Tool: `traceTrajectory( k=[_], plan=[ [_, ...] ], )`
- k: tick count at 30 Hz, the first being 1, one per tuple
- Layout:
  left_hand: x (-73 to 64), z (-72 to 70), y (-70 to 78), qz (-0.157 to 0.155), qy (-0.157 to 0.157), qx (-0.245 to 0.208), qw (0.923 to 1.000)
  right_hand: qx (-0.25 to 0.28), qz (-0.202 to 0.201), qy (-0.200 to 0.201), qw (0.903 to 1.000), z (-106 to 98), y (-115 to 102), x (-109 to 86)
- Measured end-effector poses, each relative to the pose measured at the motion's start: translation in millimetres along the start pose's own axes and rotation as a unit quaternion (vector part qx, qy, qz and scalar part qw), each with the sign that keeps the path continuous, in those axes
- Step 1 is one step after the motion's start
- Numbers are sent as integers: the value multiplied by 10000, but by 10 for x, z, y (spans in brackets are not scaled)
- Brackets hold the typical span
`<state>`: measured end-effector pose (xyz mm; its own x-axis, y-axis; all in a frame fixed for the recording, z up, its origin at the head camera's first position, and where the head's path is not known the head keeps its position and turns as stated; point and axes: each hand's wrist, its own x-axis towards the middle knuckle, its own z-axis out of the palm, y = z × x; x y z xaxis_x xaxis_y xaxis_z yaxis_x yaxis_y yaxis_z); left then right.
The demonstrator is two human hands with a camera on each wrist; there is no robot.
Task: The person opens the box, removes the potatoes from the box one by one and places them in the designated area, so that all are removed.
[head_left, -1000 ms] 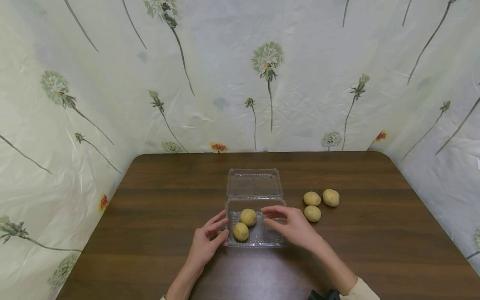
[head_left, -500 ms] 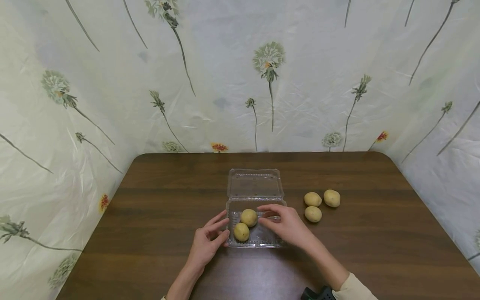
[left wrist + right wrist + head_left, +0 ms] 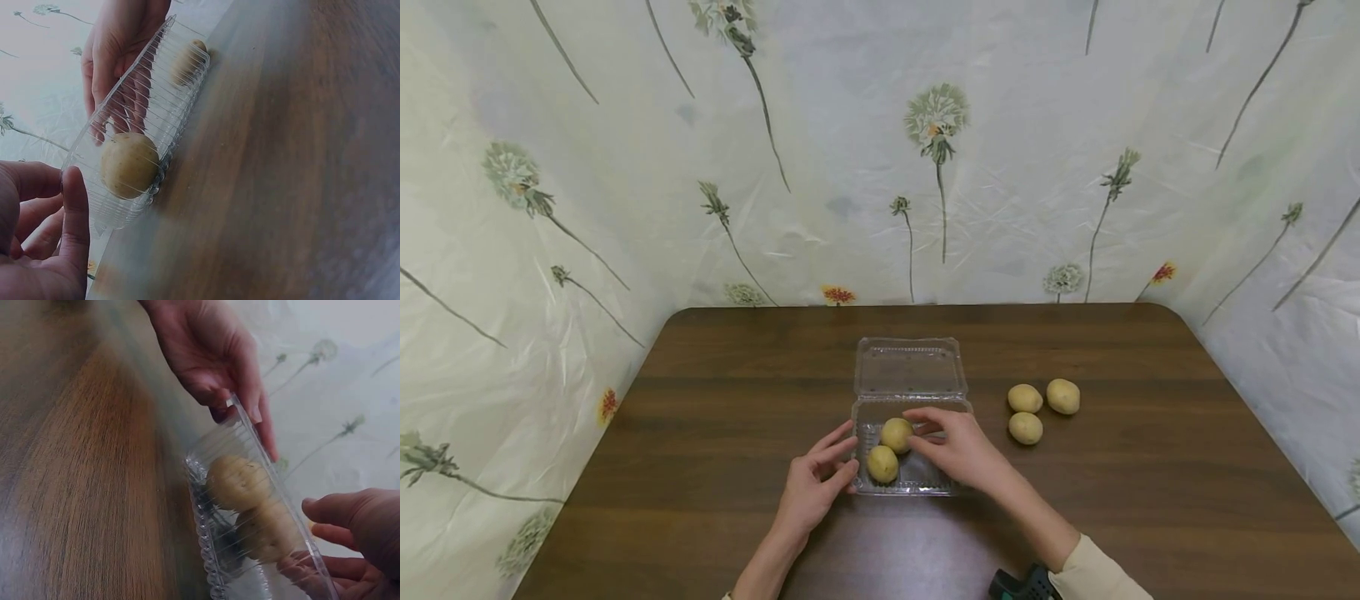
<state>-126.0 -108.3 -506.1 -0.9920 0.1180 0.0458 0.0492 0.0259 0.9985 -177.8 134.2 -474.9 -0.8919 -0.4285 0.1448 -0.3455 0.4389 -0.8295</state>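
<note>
In the head view, a clear hinged plastic container [image 3: 917, 484] lies with its lid [image 3: 910, 367] folded back. Inside its left half are two potatoes, the farther one [image 3: 895, 435] touching the nearer one [image 3: 882, 464]. My left hand [image 3: 808, 492] pinches the container's left rim between thumb and fingers, seen closely in the left wrist view. Over the container, my right hand [image 3: 964, 450] has its fingers apart, with fingertips right beside the farther potato. Whether they touch it I cannot tell. In the right wrist view the thumb [image 3: 334, 509] stands above the rim.
Three more potatoes sit right of the container: one [image 3: 1025, 398], another [image 3: 1026, 428] and a third [image 3: 1063, 397]. All stand on a dark wooden table [image 3: 737, 375]. Floral sheeting [image 3: 850, 167] hangs behind and at the sides. A black device [image 3: 1026, 583] is near my right wrist.
My right hand has moved left over the container, from its right part to beside the farther potato. My left hand, the container and the potatoes have stayed in place.
</note>
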Motion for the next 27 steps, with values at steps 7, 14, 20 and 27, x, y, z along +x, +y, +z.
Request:
traceTrajectory(
  k=[7, 14, 20, 27],
  plan=[
    [1, -7, -15, 20, -1, -53, 10000, -323, 86, 51, 9994, 46, 1, 67],
    [12, -2, -19, 5, -16, -10, 10000, -624, 198, 155, 9977, 89, 10, 132],
    [17, -3, -20, 26, -23, -3, 10000, -617, 310, 98, 9976, 107, 15, 151],
    [11, -4, -12, 81, -48, -46, 9999, -530, 298, -194, 9980, 103, 23, 151]
  ],
)
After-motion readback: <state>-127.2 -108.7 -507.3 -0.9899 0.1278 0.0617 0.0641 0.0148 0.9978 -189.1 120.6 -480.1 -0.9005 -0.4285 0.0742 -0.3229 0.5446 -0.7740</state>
